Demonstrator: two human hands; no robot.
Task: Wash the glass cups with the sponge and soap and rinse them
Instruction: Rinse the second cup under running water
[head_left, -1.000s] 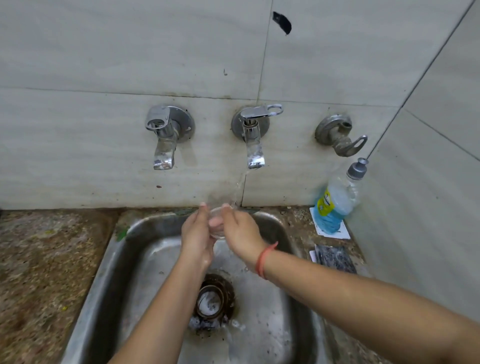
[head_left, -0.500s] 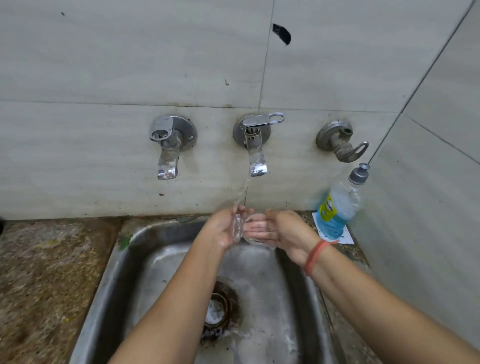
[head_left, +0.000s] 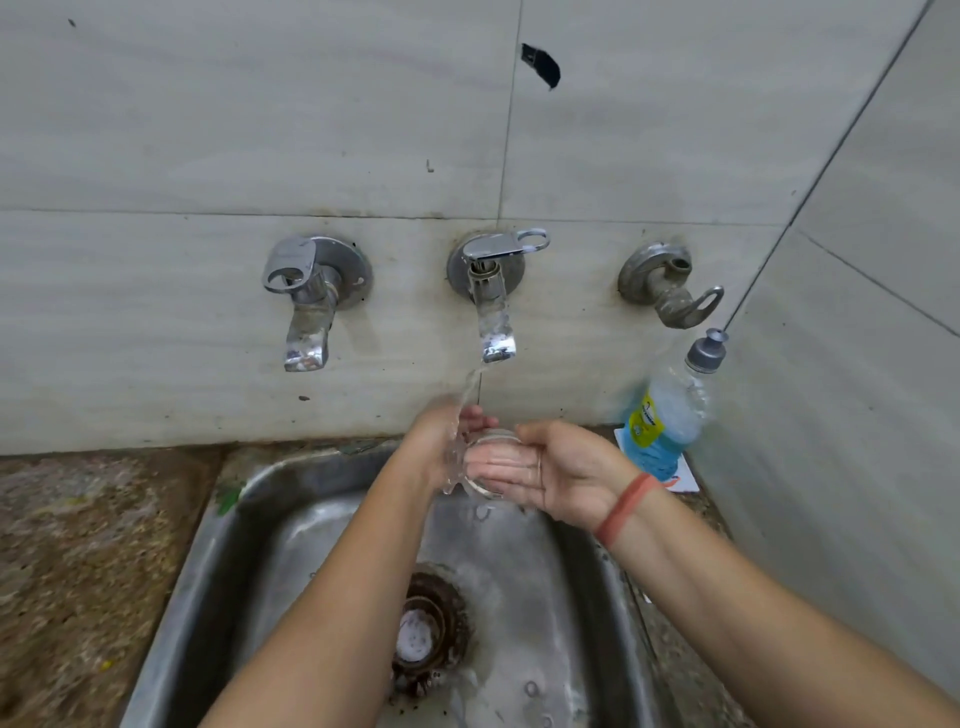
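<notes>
**Rinse in progress: glass cup under middle tap**

Left to right. Stone desk (head_left: 78, 561) at far left, speckled, wet-looking near the sink (head_left: 208, 561). Left tap (head_left: 306, 306) is dry. Middle tap (head_left: 491, 306) runs; the stream falls onto the left hand (head_left: 439, 447).

Left hand: forearm reaches up from the lower frame, fingers curled around the far side of the glass cup (head_left: 485, 462), water breaking over the knuckles. It is closed on the cup.

The cup sits between both hands, above the back of the sink basin, apparently tipped on its side; exact tilt is hard to read through the water.

Right hand (head_left: 550, 473): palm up, fingers nearly flat and loosely cupped against the glass, supporting it rather than clamping. A red band (head_left: 626, 509) circles the wrist.

Soap bottle (head_left: 667, 415) leans in the corner at right. No sponge visible.

Handling judgement: the glass is light, rigid, breakable and slick when wet. Best held around the body with fingers wrapped, not by the rim, and kept low over the basin.
</notes>
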